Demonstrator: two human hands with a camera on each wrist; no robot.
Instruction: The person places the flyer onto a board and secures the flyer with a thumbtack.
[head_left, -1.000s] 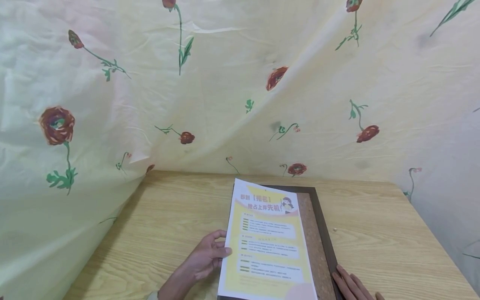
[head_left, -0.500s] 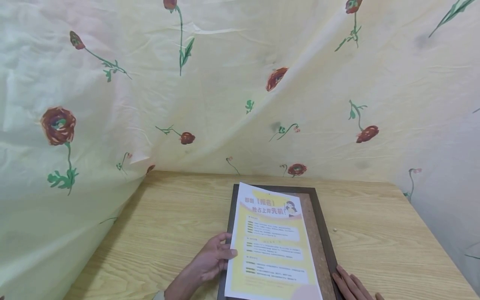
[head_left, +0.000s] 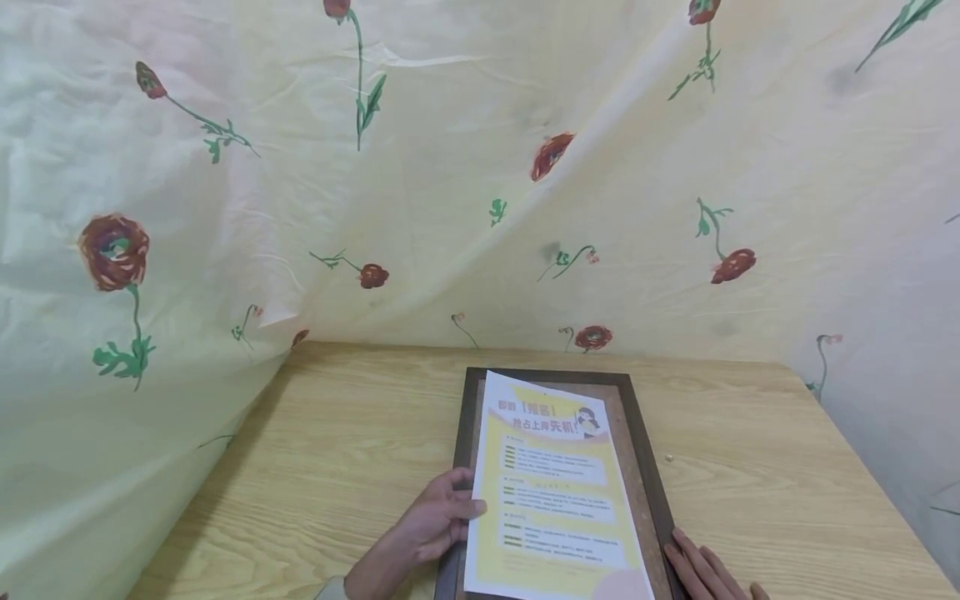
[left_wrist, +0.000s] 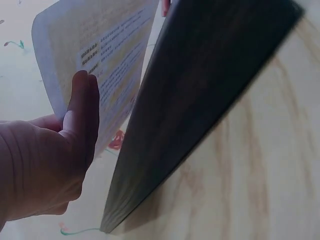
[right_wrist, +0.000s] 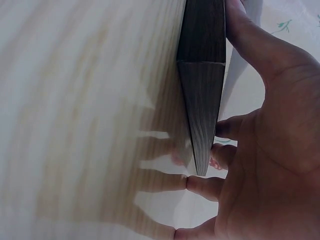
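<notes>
A printed paper sheet in yellow, pink and white, with a cartoon figure near its top, is tilted over a cork board with a dark wooden frame. My left hand pinches the sheet's left edge, thumb on the printed face and fingers behind. In the left wrist view the sheet stands apart from the frame's side. My right hand rests at the frame's lower right side. The right wrist view has its fingers reaching the table beside the frame's corner.
The board lies on a light wood-grain table. A small round pale object sits right of the frame. Cream cloth printed with red flowers hangs behind the table and at both sides.
The left hand has carried the sheet to the right and slightly toward me, uncovering the frame's left and top sides. The right hand and the board have stayed in place.
</notes>
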